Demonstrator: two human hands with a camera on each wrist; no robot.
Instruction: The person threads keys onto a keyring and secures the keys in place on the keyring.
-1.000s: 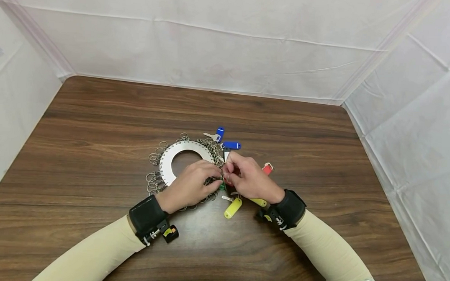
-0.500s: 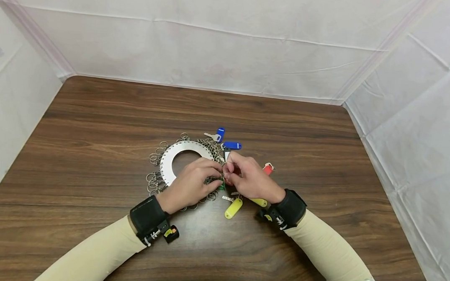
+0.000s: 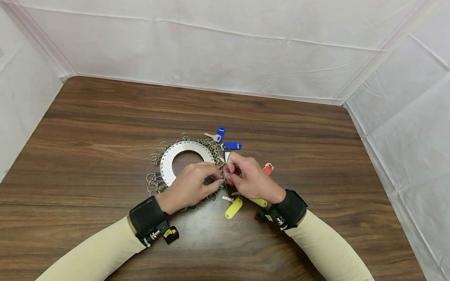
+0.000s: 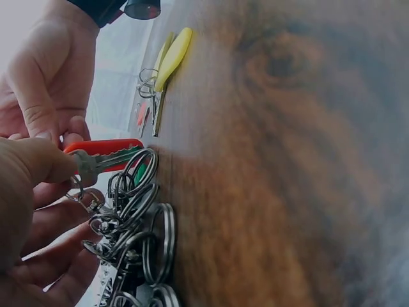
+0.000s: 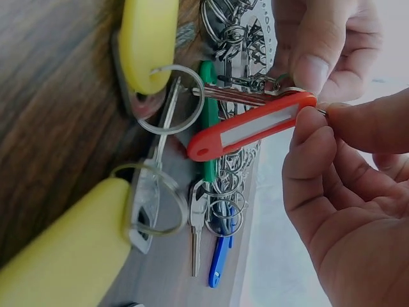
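Under the right hand (image 5: 345, 192), red tag (image 5: 252, 131) shows.

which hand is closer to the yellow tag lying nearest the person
Right. The right hand sits just above the yellow tag, its wrist almost over it. The left hand is farther off to the tag's left, over the metal ring disc.

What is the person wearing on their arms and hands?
Both arms are covered by long, snug cream sleeves that reach the wrists. Each wrist has a wide black band with a small black camera clipped on, marked with yellow-green and with little white wires. The left hand and right hand are bare, with no gloves or rings showing.
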